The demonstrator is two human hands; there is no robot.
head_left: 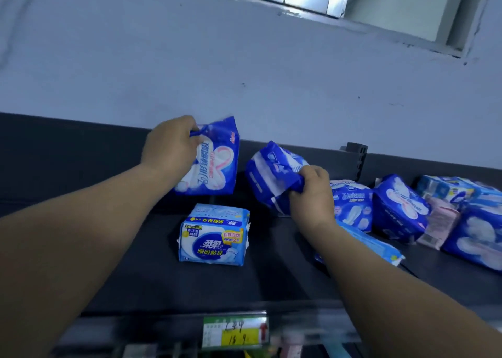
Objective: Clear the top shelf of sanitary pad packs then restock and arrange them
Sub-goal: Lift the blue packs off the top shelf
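Observation:
My left hand grips the top corner of a dark blue pad pack with a pink and white flower shape, held upright near the back of the dark top shelf. My right hand pinches the end of a second dark blue pad pack, tilted just above the shelf. A light blue and white pack stands on the shelf in front, between my two arms. A flat light blue pack lies under my right forearm.
Several more blue packs and a pale pink pack are heaped at the right end of the shelf. A dark upright post stands at the shelf's back. A yellow and green price tag hangs on the front rail. A pale wall rises behind.

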